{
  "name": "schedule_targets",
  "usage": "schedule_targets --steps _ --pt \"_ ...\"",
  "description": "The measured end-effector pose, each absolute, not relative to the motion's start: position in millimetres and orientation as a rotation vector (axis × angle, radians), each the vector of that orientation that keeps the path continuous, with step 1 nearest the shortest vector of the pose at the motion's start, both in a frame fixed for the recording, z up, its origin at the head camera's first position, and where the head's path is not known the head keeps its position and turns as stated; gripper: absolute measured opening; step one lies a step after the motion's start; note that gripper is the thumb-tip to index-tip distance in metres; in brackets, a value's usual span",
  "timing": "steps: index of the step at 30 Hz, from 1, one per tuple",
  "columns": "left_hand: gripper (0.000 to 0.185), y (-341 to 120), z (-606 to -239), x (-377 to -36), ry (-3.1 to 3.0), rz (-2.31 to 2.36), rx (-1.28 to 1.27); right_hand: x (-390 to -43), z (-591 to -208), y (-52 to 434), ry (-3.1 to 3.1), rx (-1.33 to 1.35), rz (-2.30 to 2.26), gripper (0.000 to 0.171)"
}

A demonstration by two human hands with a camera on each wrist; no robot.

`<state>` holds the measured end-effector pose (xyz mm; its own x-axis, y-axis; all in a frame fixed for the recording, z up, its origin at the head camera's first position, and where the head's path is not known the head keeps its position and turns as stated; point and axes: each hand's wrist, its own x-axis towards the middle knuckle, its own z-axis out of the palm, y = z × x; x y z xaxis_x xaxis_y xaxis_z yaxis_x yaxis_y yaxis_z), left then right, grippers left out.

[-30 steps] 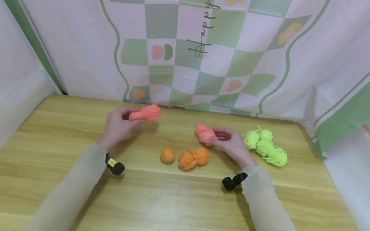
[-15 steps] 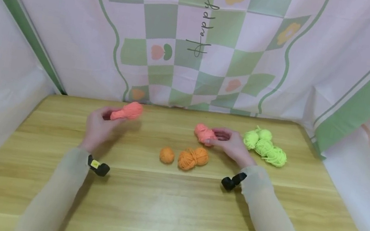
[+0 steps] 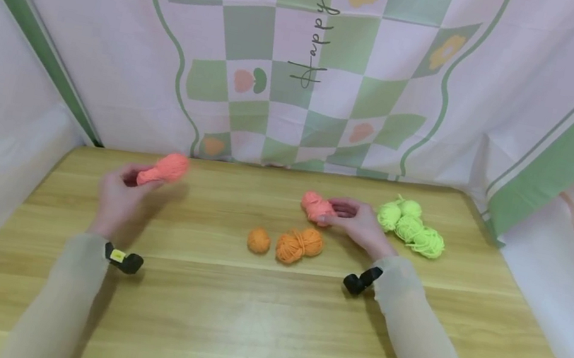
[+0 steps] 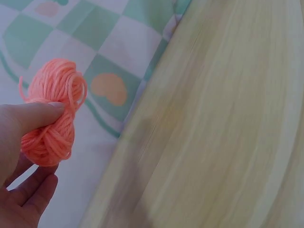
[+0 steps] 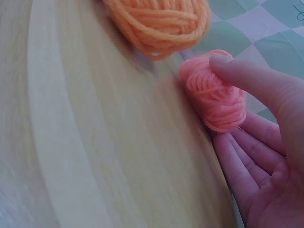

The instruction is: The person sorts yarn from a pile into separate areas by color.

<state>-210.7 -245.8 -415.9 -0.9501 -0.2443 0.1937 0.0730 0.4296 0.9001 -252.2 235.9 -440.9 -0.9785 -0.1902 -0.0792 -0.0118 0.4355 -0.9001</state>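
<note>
My left hand [image 3: 119, 197] pinches a coral-pink yarn skein [image 3: 166, 168] above the far left of the table. In the left wrist view the thumb presses across the tied middle of this skein [image 4: 53, 111], with fingers behind it. My right hand [image 3: 362, 224] holds a second pink yarn skein [image 3: 316, 207] at the table's far middle; the thumb lies on it and the fingers are behind and under it in the right wrist view. Just in front sit a small orange yarn ball [image 3: 259, 240] and a tied orange yarn skein [image 3: 299, 246].
Several lime-green yarn balls and skeins [image 3: 412, 225] lie clustered right of my right hand. The wooden table [image 3: 249, 326] ends at a patterned cloth curtain [image 3: 293, 78] behind, with more cloth at both sides.
My left hand has carried its pink skein leftward over the table, away from the middle. The right hand, its skein, and the orange and green yarn have stayed where they were.
</note>
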Motion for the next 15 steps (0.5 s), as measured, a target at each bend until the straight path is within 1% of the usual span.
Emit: schedule_targets --steps 9,15 --pt "0.044 -273 -415 -202 -2.384 -1.448 0.191 -251 -440 236 2.513 -0.173 -1.571 0.074" --pt "0.049 -288 -418 -196 -2.396 -1.434 0.287 -249 -437 235 2.510 -0.166 -1.570 0.075"
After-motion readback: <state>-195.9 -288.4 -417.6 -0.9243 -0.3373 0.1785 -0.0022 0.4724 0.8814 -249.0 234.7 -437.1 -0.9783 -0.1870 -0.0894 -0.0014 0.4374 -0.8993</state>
